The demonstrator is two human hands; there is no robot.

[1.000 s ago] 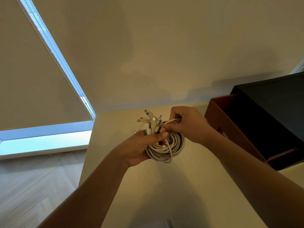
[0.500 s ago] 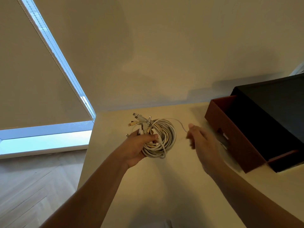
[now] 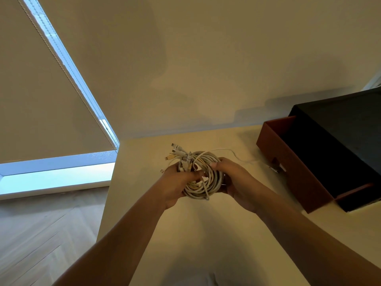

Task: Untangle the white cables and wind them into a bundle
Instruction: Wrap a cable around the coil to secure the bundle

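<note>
A cream table [image 3: 237, 234] stands against a plain wall [image 3: 206, 58]. On its right side sits a reddish-brown box [image 3: 292, 172] with a dark interior. Left of the table are a roller blind [image 3: 37, 100] and herringbone wood floor [image 3: 41, 234].

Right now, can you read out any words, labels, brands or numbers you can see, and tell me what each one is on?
No text can be read.
Cable bundle, held by the left hand and right hand: the plugs may carry marks, too small to read.
Box: a small metal tab on its front, blurred, no readable label.
Table and wall: no text.
</note>
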